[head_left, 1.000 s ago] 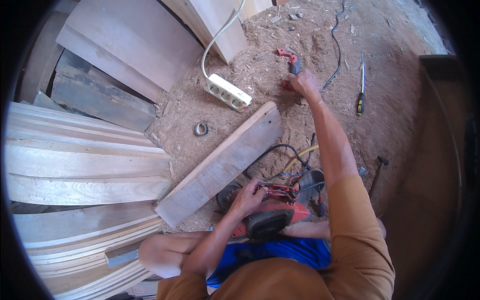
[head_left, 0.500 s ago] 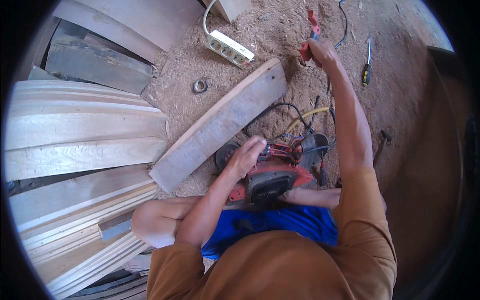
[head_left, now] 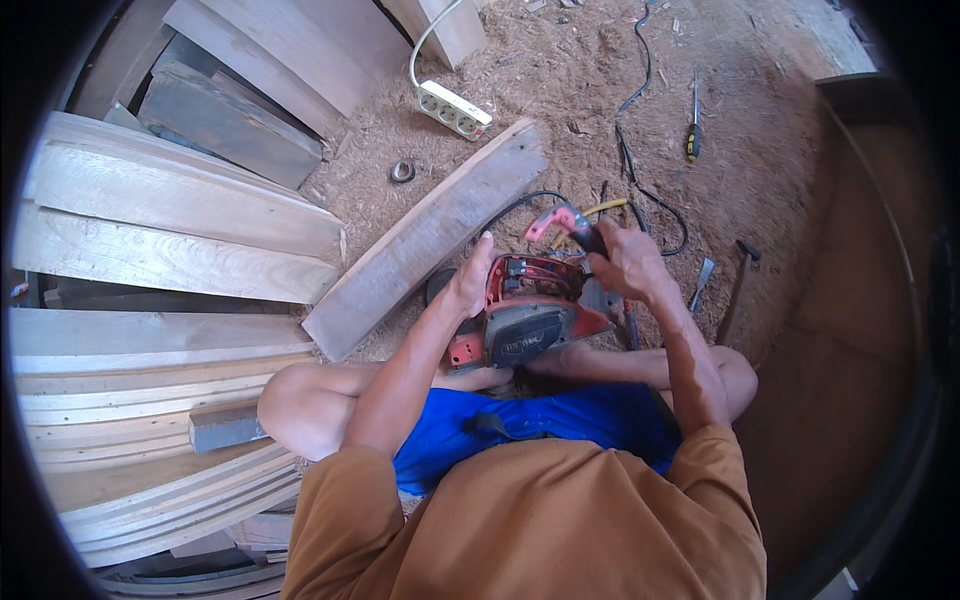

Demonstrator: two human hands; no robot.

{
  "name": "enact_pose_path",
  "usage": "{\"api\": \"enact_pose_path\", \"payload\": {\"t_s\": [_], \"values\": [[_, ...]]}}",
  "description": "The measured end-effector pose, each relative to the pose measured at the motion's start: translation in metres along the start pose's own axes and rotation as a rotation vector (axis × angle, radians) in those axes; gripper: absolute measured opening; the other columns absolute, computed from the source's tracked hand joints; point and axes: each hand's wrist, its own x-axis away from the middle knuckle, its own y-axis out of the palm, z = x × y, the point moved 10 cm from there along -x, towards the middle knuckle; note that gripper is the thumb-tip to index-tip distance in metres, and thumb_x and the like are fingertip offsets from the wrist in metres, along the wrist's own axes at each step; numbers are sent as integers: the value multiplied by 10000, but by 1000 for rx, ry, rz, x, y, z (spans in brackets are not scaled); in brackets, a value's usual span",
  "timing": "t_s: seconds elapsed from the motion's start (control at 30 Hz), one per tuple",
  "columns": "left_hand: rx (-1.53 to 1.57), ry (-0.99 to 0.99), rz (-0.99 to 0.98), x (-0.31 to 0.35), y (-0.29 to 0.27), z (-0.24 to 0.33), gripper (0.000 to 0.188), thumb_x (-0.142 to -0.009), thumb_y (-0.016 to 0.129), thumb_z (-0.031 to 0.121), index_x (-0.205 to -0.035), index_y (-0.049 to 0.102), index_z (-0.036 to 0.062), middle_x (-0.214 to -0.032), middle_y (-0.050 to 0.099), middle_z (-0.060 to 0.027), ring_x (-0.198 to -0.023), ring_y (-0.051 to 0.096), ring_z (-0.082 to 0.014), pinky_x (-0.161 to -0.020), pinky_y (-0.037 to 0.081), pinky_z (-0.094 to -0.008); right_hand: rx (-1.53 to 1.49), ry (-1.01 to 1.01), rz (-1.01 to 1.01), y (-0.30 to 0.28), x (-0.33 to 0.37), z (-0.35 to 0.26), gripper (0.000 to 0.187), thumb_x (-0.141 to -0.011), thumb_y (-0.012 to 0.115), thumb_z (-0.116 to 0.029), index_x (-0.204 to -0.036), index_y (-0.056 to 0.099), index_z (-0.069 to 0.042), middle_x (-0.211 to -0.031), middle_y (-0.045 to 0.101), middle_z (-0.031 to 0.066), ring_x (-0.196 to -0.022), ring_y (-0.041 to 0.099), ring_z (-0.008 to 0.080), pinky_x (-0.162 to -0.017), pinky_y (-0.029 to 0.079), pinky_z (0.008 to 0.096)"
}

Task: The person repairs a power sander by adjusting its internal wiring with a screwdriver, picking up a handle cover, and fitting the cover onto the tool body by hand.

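A red and black electric planer (head_left: 535, 335) rests by my crossed legs, its handle section opened up so that inner parts and wires show. My left hand (head_left: 474, 280) grips its left end, thumb up, with the fingers partly hidden behind the body. In my right hand (head_left: 632, 262) is a red and black handle cover (head_left: 552, 220), slightly blurred, held just above the planer's right end. A black power cord (head_left: 680, 215) and a yellow cable-like piece (head_left: 606, 207) lie just beyond the right hand.
A thick wooden board (head_left: 425, 240) lies slantwise beyond the planer. Stacked planks (head_left: 180, 230) fill the left side. On the sawdust are a socket strip (head_left: 455, 110), a tape roll (head_left: 402, 171), a screwdriver (head_left: 693, 140), a flat-bladed tool (head_left: 703, 280) and a hammer (head_left: 745, 255).
My right hand has brought the handle cover from the far sawdust back toward me, over the planer. The left hand stays at the planer's left end, its thumb now raised.
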Motion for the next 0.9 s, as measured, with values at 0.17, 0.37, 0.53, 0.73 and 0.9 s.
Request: {"api": "enact_pose_path", "payload": {"t_s": [0.17,0.37,0.53,0.73,0.9], "values": [[120,12,-7,0,6,1,955,-1074,161,707,-1484,496,-87,-1421,631,-248,-1262,669,-331,-1140,512,-468,274,-167,58,15,15,-39,348,-838,665,-223,-1099,627,3,-875,735,266,-882,723,466,-839,566,550],[81,0,65,3,-2,-3,963,-1046,332,742,-1500,434,-101,-1360,648,-200,-1214,665,-267,-1030,566,-463,317,-205,14,33,16,-47,310,-834,640,-191,-1068,647,12,-883,741,266,-879,730,464,-828,573,533],[63,14,64,2,-1,-1,912,-1071,270,708,-1478,483,-80,-1347,667,-198,-1200,681,-266,-1038,567,-448,324,-160,-29,37,17,-49,308,-841,633,-191,-1069,657,15,-929,750,264,-918,734,455,-858,570,528],[83,17,13,-4,-5,-6,838,-1097,254,665,-1458,555,-29,-1324,687,-185,-1145,703,-259,-1030,585,-443,294,-135,-16,37,14,-39,320,-854,624,-195,-1097,665,9,-979,744,280,-994,722,449,-905,554,531],[-21,18,-13,-12,-16,-13,631,-1114,431,532,-1365,632,-10,-1178,727,-109,-946,718,-164,-853,636,-376,291,-170,57,39,12,-37,319,-820,678,-223,-1076,704,-35,-908,736,244,-927,712,443,-853,553,546]]}}
